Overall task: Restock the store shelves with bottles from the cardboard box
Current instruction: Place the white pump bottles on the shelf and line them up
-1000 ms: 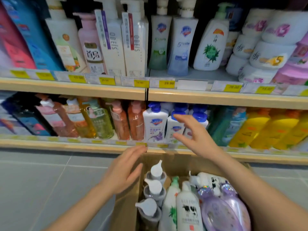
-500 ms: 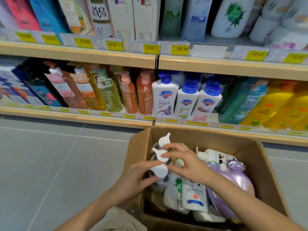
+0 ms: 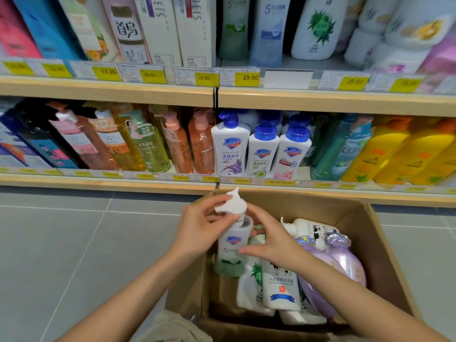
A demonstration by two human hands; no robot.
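Note:
An open cardboard box (image 3: 385,250) stands on the floor below the shelves. A clear pump bottle (image 3: 232,245) with a white pump head and greenish base is lifted above the box's left side. My left hand (image 3: 199,230) grips it at the neck, just under the pump. My right hand (image 3: 271,240) holds its body from the right. Inside the box lie a white bottle with a cow label (image 3: 281,285), a white bottle with green leaves (image 3: 249,285) and purple bottles (image 3: 345,265). The lower shelf (image 3: 106,182) carries rows of bottles, among them blue-capped white bottles (image 3: 261,149).
The upper shelf (image 3: 320,99) holds tall boxes and pump bottles behind yellow price tags. Orange, green and yellow bottles fill the lower shelf on both sides. Grey floor tiles (image 3: 74,243) spread to the left of the box. A pale cloth bag (image 3: 170,327) lies at the box's near corner.
My hands dropped from the shelf into the box, closed on a pump bottle and raised it out. The view tilted down toward the box.

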